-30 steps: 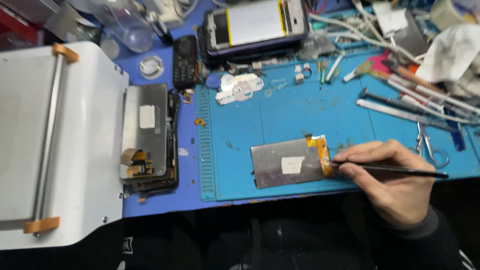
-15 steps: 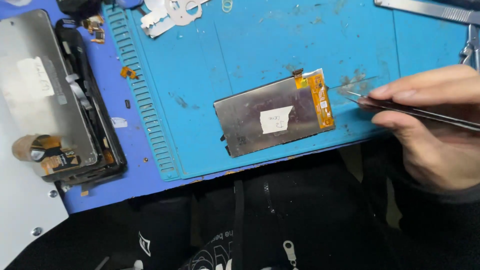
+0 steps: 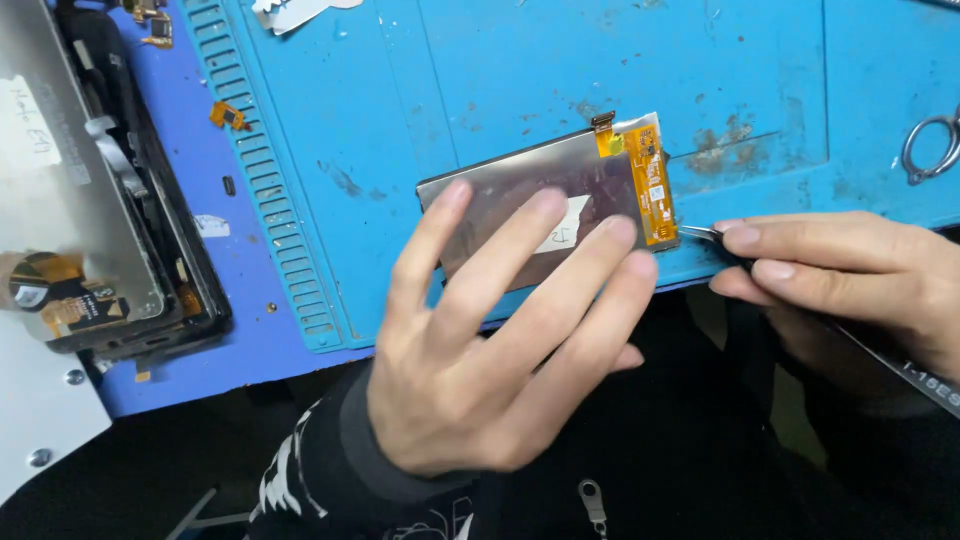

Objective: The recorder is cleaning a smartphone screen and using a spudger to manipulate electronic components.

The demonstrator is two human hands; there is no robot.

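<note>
Left hand [image 3: 470, 360] fingers [image 3: 575, 265] are lying spread and flat, pressing the silver rectangular display panel with orange flex strip [image 3: 505, 190]. Right hand [image 3: 850, 280] fingertips are pinching slim metal tweezers [image 3: 705, 235], tip touching the panel's orange edge. Panel is resting on the blue silicone work mat [image 3: 500, 60].

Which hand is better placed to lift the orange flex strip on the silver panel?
Probably the right hand: its metal tweezers point at the orange flex strip, while the left hand rests on the silver panel.

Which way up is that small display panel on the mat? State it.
Face down: the display panel shows its metal back, a white sticker and orange flex cable, lying flat under the left hand.
</note>
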